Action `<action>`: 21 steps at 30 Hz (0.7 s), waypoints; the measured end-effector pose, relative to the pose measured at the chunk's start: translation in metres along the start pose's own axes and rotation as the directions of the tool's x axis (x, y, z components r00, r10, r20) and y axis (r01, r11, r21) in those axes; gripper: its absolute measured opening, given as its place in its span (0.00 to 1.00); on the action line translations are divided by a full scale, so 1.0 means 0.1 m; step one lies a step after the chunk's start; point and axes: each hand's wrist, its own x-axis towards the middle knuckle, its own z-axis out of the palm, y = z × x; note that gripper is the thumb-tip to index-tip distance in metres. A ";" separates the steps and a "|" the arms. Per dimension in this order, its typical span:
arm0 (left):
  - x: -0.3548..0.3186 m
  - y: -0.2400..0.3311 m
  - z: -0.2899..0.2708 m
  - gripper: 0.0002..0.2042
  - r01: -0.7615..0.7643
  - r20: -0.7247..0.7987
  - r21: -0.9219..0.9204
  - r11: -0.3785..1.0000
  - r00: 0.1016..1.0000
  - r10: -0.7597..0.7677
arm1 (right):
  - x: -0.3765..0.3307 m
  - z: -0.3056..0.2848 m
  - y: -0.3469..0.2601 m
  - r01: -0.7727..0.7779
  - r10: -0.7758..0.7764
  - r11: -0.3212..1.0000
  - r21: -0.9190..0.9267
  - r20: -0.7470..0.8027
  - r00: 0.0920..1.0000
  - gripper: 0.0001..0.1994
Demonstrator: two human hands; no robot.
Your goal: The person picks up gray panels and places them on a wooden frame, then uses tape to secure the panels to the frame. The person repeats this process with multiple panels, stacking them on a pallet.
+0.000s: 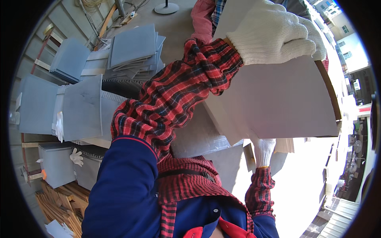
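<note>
Lying right of centre, the broad grey flat panel (281, 99) is overlapped above by the white-gloved left hand (274, 37), fingers bent; at its lower edge the white-gloved right hand (263, 152) is partly hidden. Neither grip can be told.

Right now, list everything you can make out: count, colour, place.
Large panel: one, grey, right of centre
Panel stacks: several, grey, left
Loose glove: at least one, white, among left stacks
Wood strips: many, brown, lower left
Round base: one, whitish, top
Co-worker's sleeve: at least one, pink-red, top
Left hand: one, white-gloved, over panel's upper part
Right hand: one, white-gloved, panel's lower edge, mostly hidden
</note>
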 end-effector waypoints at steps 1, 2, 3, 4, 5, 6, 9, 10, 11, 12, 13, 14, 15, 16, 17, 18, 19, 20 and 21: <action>-0.01 0.01 -0.01 0.17 0.017 0.010 0.168 0.986 1.000 -0.019 | 0.01 0.00 -0.02 0.003 -0.004 1.000 0.031 0.028 1.000 0.21; 0.02 0.10 -0.05 0.17 0.029 0.053 0.168 0.985 0.998 -0.039 | 0.03 -0.01 0.01 0.119 -0.119 0.992 -0.034 0.017 0.993 0.19; -0.01 0.23 -0.13 0.17 0.042 0.094 0.168 0.985 0.994 -0.059 | 0.04 -0.03 0.03 0.116 -0.116 0.993 -0.037 -0.002 0.993 0.18; -0.03 0.31 -0.22 0.17 0.061 0.140 0.186 0.981 0.986 -0.088 | 0.03 -0.03 0.04 0.121 -0.121 0.992 -0.039 -0.003 0.993 0.17; -0.04 0.28 -0.20 0.17 0.047 0.137 0.146 0.988 0.988 -0.067 | 0.03 -0.02 0.06 0.123 -0.123 0.992 -0.043 -0.005 0.992 0.16; -0.04 0.21 -0.12 0.17 0.034 0.132 0.104 0.994 0.990 -0.047 | 0.06 -0.05 0.14 0.107 -0.099 0.958 -0.266 0.045 0.994 0.16; -0.10 -0.05 -0.04 0.16 -0.004 0.030 0.084 0.996 1.000 0.001 | -0.02 0.04 -0.26 -0.013 0.013 1.000 0.025 -0.013 1.000 0.16; -0.09 -0.03 -0.02 0.16 0.017 0.043 0.079 0.997 0.999 -0.021 | -0.05 0.03 -0.27 0.015 -0.016 1.000 -0.022 -0.058 0.998 0.16; -0.08 -0.01 -0.02 0.16 0.038 0.057 0.077 0.996 0.997 -0.042 | -0.03 0.02 -0.24 0.025 -0.026 0.999 -0.020 -0.052 0.998 0.16; -0.09 0.00 -0.06 0.13 -0.099 0.066 0.209 0.973 0.994 0.087 | 0.01 0.04 -0.20 0.036 -0.037 0.999 -0.017 -0.044 0.998 0.17; 0.03 0.08 -0.23 0.12 -0.056 0.070 0.164 0.985 0.996 0.045 | 0.01 0.08 -0.22 0.067 -0.067 0.998 -0.002 -0.028 0.997 0.17; 0.03 0.15 -0.16 0.13 0.012 0.055 0.061 0.998 0.998 -0.016 | 0.00 0.08 -0.10 0.090 -0.086 0.994 0.068 -0.049 0.995 0.17; 0.01 0.22 -0.08 0.15 0.080 0.050 -0.041 0.996 0.996 -0.078 | -0.03 0.07 0.05 0.121 -0.120 0.992 0.020 -0.071 0.990 0.17; -0.02 0.32 -0.03 0.15 0.095 0.067 -0.061 0.994 0.994 -0.091 | -0.02 0.08 0.20 0.164 -0.165 0.986 -0.022 -0.080 0.983 0.17; -0.01 0.33 -0.02 0.14 0.078 0.061 -0.088 0.993 0.995 -0.073 | -0.01 0.07 0.26 0.220 -0.224 0.974 -0.061 -0.071 0.972 0.17; -0.01 0.33 -0.01 0.14 0.062 0.052 -0.117 0.991 0.997 -0.056 | 0.02 0.02 0.29 0.190 -0.193 0.973 -0.128 -0.008 0.981 0.17; -0.01 0.34 -0.04 0.14 0.045 0.052 -0.130 0.991 0.998 -0.039 | 0.02 0.03 0.24 0.116 -0.112 0.984 -0.135 0.042 0.993 0.19; -0.02 0.31 -0.08 0.14 0.046 0.069 -0.122 0.992 0.997 -0.038 | 0.05 0.02 0.14 0.051 -0.036 0.988 -0.144 0.100 0.994 0.21; -0.04 0.26 -0.11 0.14 0.047 0.085 -0.117 0.992 0.996 -0.037 | 0.04 -0.01 0.05 -0.016 0.041 0.987 -0.159 0.155 0.987 0.22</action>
